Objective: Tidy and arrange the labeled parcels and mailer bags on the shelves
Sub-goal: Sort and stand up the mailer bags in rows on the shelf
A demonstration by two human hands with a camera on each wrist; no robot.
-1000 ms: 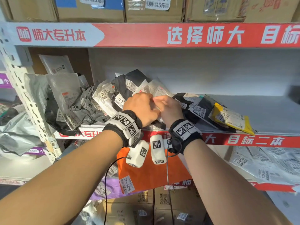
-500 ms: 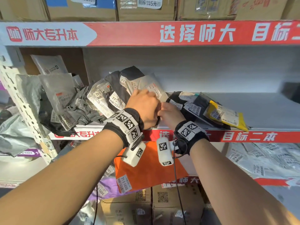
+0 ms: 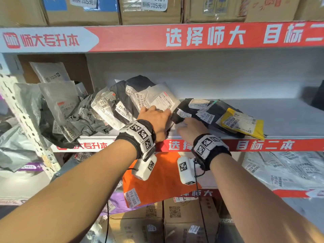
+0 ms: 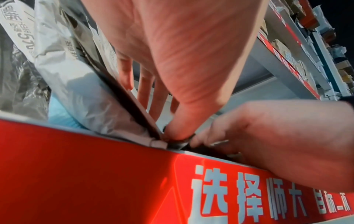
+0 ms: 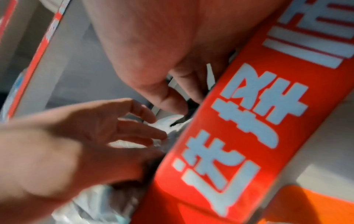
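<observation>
Several labeled mailer bags lean in a row on the middle shelf (image 3: 280,118). My left hand (image 3: 156,120) presses with straight fingers against the last of them, a white mailer (image 3: 161,99), and props the row up; the left wrist view shows the left hand (image 4: 157,97) flat against the mailer's dark edge (image 4: 122,94). My right hand (image 3: 187,127) is just right of it at the shelf front. It pinches the near corner of a black mailer (image 3: 201,111) lying flat. The right wrist view shows the right hand (image 5: 178,94) curled over that dark corner.
A yellow mailer (image 3: 243,123) lies on the black one. Grey bags (image 3: 57,106) crowd the shelf's left end by the perforated upright (image 3: 26,123). Cardboard boxes (image 3: 149,9) fill the shelf above. An orange bag (image 3: 163,181) and white bags (image 3: 289,171) lie on the lower shelf.
My hands were together on the white mailers; they have since parted. The left pushed the mailers up and left against the row, and the right went right to the black mailer.
</observation>
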